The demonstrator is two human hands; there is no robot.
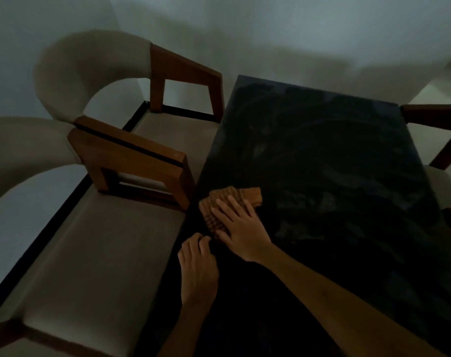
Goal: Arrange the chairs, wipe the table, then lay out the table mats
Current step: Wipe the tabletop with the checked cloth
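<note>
A black glossy table fills the middle and right of the dim view. An orange-brown waffle-textured cloth lies near its left edge. My right hand lies flat on the cloth, fingers spread, pressing it down. My left hand rests on the table's left edge just below the cloth, fingers curled, holding nothing. Two beige chairs with wooden arms stand side by side along the left: a near chair and a far chair.
A third chair's wooden arm and beige seat show at the table's right side. Pale walls rise behind. The chair arm on the left stands close to the table edge by my hands.
</note>
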